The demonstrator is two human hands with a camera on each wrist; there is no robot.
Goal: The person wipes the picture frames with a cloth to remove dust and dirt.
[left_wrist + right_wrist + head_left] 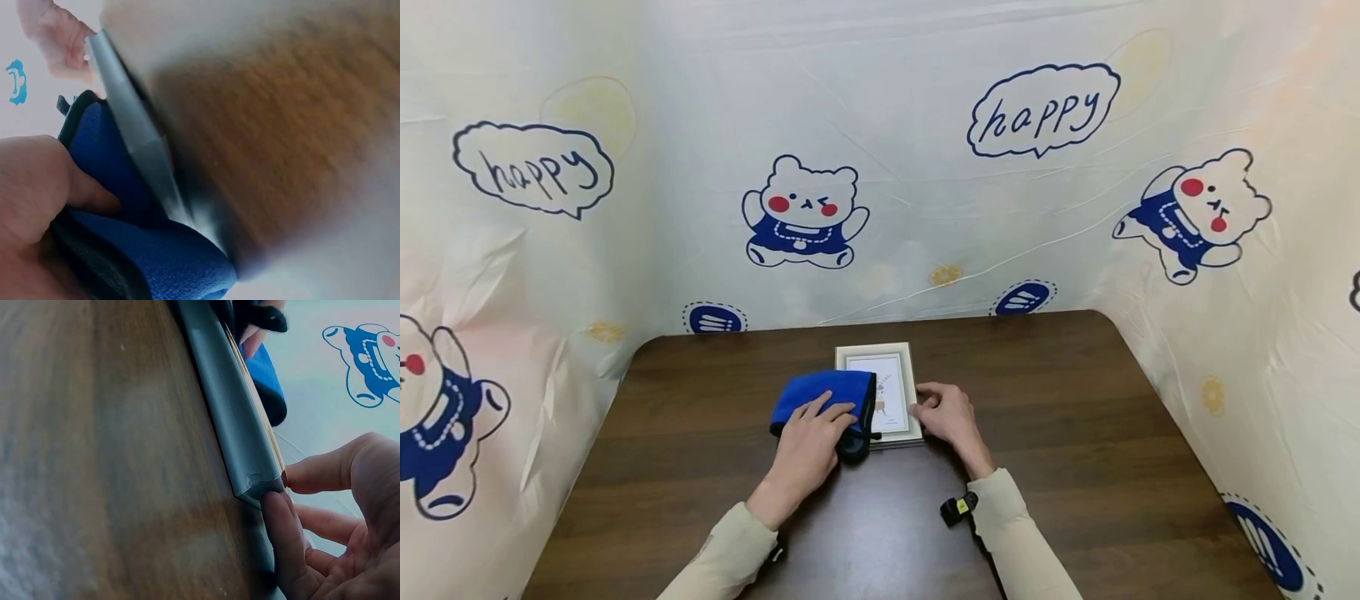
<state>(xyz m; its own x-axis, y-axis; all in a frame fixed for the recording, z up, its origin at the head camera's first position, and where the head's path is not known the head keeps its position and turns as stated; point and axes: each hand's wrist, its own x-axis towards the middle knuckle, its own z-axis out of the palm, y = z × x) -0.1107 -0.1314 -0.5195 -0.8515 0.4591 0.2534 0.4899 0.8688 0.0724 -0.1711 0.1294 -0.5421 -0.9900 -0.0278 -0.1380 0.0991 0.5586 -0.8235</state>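
A light-coloured picture frame (915, 421) lies on the table, a small printed drawing showing inside it. My left hand (808, 437) holds a blue cloth (827, 385) with black edging over the frame's left part, hiding that side. In the left wrist view the thumb (87, 190) presses into a fold of the blue cloth (181, 256), right beside the frame's grey side (134, 119). At the frame's right edge, my right hand (951, 415) pinches the border. The right wrist view has its thumb and fingers around a corner of the frame (240, 425).
The dark brown wooden table (700, 379) has rounded far corners. Behind and beside it hangs a pale curtain (925, 217) printed with bears and lettering. A small black camera (958, 508) sits on the right wrist.
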